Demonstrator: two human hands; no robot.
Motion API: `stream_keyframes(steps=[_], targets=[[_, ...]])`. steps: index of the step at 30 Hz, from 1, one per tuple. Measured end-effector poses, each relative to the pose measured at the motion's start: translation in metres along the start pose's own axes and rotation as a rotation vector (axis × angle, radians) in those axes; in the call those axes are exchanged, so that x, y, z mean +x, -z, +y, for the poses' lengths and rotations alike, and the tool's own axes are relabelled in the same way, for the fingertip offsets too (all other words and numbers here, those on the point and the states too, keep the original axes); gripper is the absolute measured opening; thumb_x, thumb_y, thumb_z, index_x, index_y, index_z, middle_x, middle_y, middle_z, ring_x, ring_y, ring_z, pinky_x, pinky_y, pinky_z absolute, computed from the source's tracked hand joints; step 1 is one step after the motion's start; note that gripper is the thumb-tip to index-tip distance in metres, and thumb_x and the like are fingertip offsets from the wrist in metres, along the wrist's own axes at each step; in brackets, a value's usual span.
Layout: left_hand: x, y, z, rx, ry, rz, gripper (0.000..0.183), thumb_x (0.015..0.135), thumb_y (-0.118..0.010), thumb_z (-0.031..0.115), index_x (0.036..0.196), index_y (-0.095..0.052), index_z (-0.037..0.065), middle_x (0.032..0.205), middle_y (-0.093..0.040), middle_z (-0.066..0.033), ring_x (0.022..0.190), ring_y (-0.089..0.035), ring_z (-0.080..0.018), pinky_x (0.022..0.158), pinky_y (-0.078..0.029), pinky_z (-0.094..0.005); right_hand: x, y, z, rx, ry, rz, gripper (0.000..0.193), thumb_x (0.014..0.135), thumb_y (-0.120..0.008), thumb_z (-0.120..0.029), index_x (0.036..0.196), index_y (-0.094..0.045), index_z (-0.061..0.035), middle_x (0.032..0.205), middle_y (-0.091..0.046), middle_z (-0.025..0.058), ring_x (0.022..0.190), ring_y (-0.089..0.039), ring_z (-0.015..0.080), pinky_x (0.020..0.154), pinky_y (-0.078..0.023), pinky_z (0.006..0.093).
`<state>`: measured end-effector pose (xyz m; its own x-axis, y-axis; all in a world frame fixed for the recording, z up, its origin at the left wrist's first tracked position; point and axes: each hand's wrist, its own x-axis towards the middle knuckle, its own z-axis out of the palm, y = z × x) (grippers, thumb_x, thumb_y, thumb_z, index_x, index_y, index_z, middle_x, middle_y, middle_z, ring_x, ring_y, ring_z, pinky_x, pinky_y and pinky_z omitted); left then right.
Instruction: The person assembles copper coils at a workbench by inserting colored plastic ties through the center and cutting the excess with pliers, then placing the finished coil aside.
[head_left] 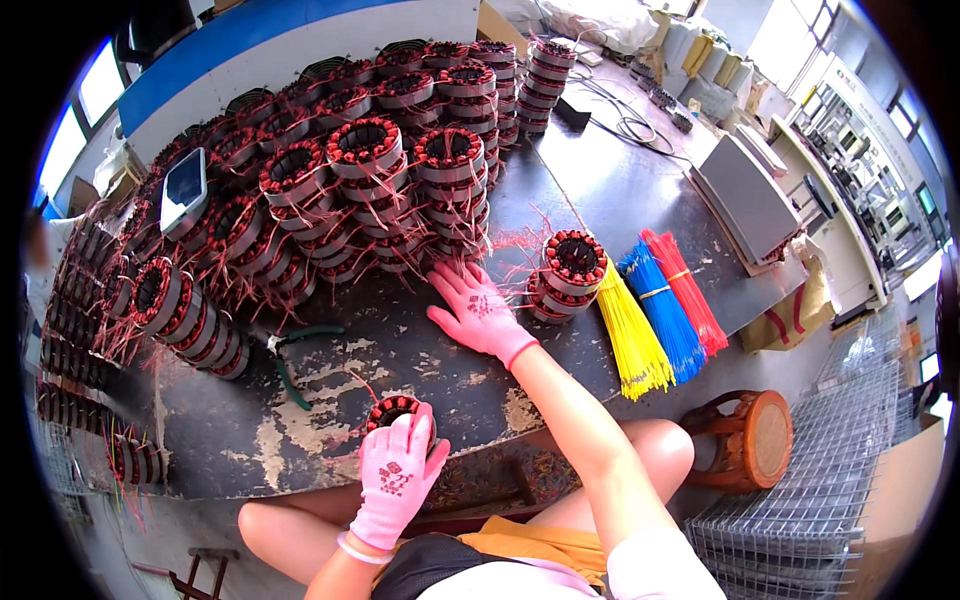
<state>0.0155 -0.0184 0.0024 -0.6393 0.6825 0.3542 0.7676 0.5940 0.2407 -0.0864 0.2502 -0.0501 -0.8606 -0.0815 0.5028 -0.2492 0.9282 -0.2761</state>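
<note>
Open table lies between the hands; at its front edge the left hand grasps a wound ring, the right hand spreads wide near stacked rings.

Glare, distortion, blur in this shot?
Head view: left window blown out; pale sheen on the dark tabletop; fisheye curves the wire mesh; corners black; left hand and right hand reasonably sharp, no obvious motion blur.
</note>
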Motion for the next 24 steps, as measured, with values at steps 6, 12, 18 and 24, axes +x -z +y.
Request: stream_keyframes(steps=[6,12,18,24], targets=[[-0.006,-0.002,-0.005,0.091,0.005,-0.002,0.060,0.087,-0.077,0.028,0.139,-0.057,0.007,0.118,-0.061,-0.0121,0.097,-0.062,-0.0310,0.089,-0.048,-0.0439,-0.034,0.013,-0.056,0.154,0.062,-0.114,0.062,0.097,-0.059,-0.042,0.142,-0.053,-0.0002,0.151,-0.050,0.0220,0.143,-0.044,0.0396,0.122,-0.030,0.0506],[-0.004,0.001,-0.006,-0.064,-0.038,-0.114,0.056,0.087,-0.075,0.020,0.138,-0.057,0.007,0.122,-0.061,-0.0133,0.110,-0.060,-0.0349,0.097,-0.047,-0.0482,-0.053,0.024,-0.054,0.185,-0.040,0.088,0.047,0.094,-0.066,-0.029,0.131,-0.060,-0.0014,0.138,-0.059,0.0210,0.132,-0.053,0.0381,0.115,-0.039,0.0484],[-0.002,0.039,-0.009,-0.137,-0.237,-0.179,0.046,0.077,-0.072,0.000,0.122,-0.067,0.010,0.119,-0.064,-0.0096,0.119,-0.059,-0.0335,0.118,-0.039,-0.0548,-0.152,0.157,-0.044,-0.097,-0.502,0.415,0.022,0.085,-0.077,-0.019,0.105,-0.069,-0.0114,0.092,-0.069,0.0064,0.087,-0.068,0.0271,0.078,-0.055,0.0405],[0.001,0.034,0.002,-0.175,-0.172,-0.116,0.043,0.082,-0.074,0.005,0.123,-0.064,0.006,0.117,-0.065,-0.0119,0.116,-0.060,-0.0339,0.116,-0.039,-0.0552,-0.226,0.194,0.006,-0.350,-0.975,0.240,0.025,0.086,-0.078,-0.033,0.096,-0.068,-0.0120,0.093,-0.068,0.0079,0.089,-0.067,0.0300,0.077,-0.052,0.0432]])
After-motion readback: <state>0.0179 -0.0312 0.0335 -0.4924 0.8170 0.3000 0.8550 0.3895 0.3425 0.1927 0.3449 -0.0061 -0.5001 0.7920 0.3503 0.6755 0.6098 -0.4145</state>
